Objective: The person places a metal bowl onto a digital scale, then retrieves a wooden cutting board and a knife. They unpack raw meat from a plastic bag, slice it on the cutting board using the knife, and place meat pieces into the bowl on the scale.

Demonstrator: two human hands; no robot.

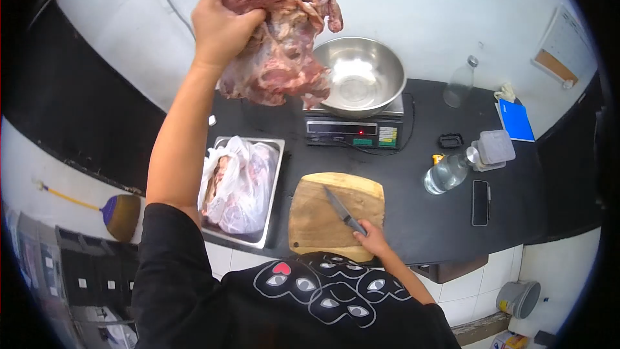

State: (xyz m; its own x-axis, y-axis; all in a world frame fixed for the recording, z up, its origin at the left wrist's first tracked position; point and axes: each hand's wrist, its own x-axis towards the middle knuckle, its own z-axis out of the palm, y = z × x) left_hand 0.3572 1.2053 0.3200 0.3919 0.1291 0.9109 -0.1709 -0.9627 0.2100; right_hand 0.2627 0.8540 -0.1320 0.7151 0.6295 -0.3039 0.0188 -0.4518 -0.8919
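Note:
High at the upper left, my left hand grips a large piece of raw meat by its edge, holding it up in the air. The meat hides part of the wall and overlaps the left rim of a steel bowl. That bowl rests on a digital scale. My right hand is closed on the handle of a knife, whose blade lies over a wooden cutting board and points away from me. Left of the board, a metal tray contains more meat in a white plastic bag.
On the right of the black table are a water bottle, plastic containers, a phone and a small black tray. Farther back stand an empty-looking glass bottle and a blue notebook. A bucket sits on the floor.

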